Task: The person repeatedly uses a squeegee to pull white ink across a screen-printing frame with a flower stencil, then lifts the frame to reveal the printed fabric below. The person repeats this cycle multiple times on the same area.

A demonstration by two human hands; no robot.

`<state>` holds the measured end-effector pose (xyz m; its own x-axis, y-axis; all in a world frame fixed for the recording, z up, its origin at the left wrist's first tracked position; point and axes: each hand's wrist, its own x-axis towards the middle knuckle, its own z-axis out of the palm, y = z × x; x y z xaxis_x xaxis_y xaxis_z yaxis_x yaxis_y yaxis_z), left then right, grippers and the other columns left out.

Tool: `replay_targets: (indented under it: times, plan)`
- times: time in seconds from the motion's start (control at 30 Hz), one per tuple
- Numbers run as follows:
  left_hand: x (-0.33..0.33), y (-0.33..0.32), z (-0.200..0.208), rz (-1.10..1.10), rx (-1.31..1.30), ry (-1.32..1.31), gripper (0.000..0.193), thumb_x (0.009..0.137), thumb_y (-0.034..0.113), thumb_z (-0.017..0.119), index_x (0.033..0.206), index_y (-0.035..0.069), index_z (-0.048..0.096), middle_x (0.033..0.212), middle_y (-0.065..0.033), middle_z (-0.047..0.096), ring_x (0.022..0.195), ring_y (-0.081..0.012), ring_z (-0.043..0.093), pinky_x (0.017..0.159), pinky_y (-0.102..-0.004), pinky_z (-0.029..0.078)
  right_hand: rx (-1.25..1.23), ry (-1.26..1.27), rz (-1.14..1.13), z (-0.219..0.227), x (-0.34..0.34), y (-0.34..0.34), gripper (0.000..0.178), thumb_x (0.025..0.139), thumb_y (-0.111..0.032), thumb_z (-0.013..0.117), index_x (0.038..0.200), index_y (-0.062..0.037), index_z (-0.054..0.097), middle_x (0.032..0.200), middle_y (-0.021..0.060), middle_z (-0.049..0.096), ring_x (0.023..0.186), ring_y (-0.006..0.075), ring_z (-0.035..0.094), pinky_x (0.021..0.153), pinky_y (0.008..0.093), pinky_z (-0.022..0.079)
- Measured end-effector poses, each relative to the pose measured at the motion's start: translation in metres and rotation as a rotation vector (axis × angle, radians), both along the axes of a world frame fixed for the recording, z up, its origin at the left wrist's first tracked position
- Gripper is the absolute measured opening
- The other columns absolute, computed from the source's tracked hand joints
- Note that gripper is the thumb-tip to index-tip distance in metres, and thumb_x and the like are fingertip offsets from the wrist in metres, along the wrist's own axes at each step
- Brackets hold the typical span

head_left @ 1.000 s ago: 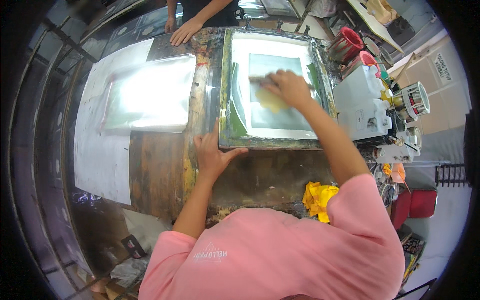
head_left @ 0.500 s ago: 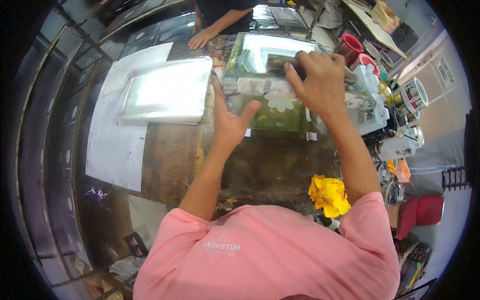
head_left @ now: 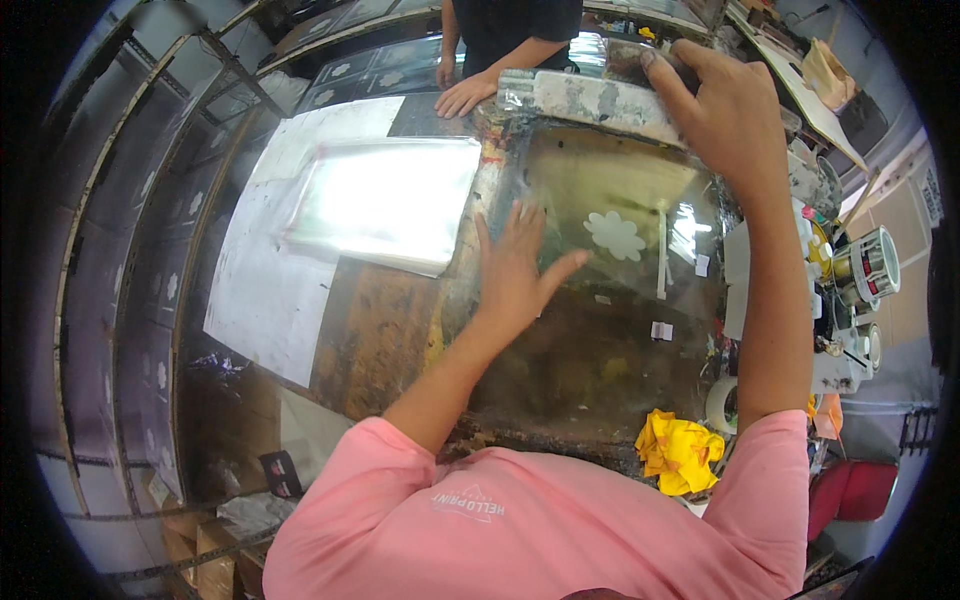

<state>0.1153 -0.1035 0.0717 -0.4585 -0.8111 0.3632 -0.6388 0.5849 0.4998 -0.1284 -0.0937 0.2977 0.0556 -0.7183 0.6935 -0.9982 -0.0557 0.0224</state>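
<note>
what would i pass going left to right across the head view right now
Metal rack → white sheet → shiny clear film stack, lying partly over that sheet → left hand → pale flower shape → right hand → open metal can.

Long straight-edged frame bar (head_left: pixel 600 98), upper right, is off-white, mottled grey and dark green. Scalloped flower shape (head_left: pixel 614 236), right of centre, shows solid white on olive-brown. Flat stained tabletop (head_left: pixel 370 320), centre left: brown, streaked yellow and black. Crumpled yellow wad (head_left: pixel 680 453), lower right, bears orange-red blotches. Short-sleeved pink fabric shirt (head_left: pixel 580 540), bottom centre: white front print.
</note>
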Motion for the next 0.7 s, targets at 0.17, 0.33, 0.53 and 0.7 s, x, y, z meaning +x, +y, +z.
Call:
replay_targets:
  times: [0.17, 0.33, 0.53, 0.7]
  plan:
    - [0.036, -0.048, 0.011, 0.212, -0.057, 0.169, 0.067, 0.099, 0.048, 0.074, 0.146, 0.000, 0.063, 0.149, -0.0269, 0.062, 0.141, -0.0426, 0.058, 0.123, -0.0595, 0.031, -0.017, -0.004, -0.032, -0.001, -0.002, -0.003, 0.049, 0.101, -0.048, 0.063, 0.107, -0.0025, 0.078, 0.091, 0.0226, 0.074, 0.086, 0.0411, 0.068, 0.088, 0.0458, 0.047]
    - [0.126, -0.127, -0.013, 0.324, -0.150, -0.012, 0.061, 0.101, 0.042, 0.073, 0.154, 0.016, 0.059, 0.151, -0.0217, 0.062, 0.152, -0.0338, 0.049, 0.127, -0.0701, 0.015, -0.039, 0.003, -0.005, -0.008, -0.004, -0.001, 0.050, 0.101, -0.050, 0.062, 0.107, -0.0031, 0.078, 0.088, 0.0233, 0.073, 0.082, 0.0434, 0.067, 0.084, 0.0476, 0.047]
    - [0.184, -0.176, -0.031, 0.615, -0.044, -0.344, 0.075, 0.103, 0.047, 0.067, 0.166, 0.017, 0.041, 0.166, -0.0286, 0.041, 0.158, -0.0380, 0.036, 0.123, -0.0782, 0.011, -0.060, 0.027, 0.008, -0.007, -0.003, -0.003, 0.049, 0.101, -0.049, 0.062, 0.105, -0.0030, 0.078, 0.087, 0.0236, 0.072, 0.083, 0.0441, 0.067, 0.084, 0.0478, 0.047]
    - [0.187, -0.113, -0.058, 0.331, -0.101, -0.393, 0.069, 0.109, 0.053, 0.048, 0.162, 0.008, 0.045, 0.165, -0.0219, 0.046, 0.155, -0.0428, 0.038, 0.126, -0.0745, 0.011, -0.014, 0.019, -0.064, -0.014, -0.001, 0.005, 0.060, 0.100, -0.055, 0.057, 0.117, -0.0015, 0.078, 0.102, 0.0226, 0.078, 0.095, 0.0413, 0.073, 0.093, 0.0511, 0.049]
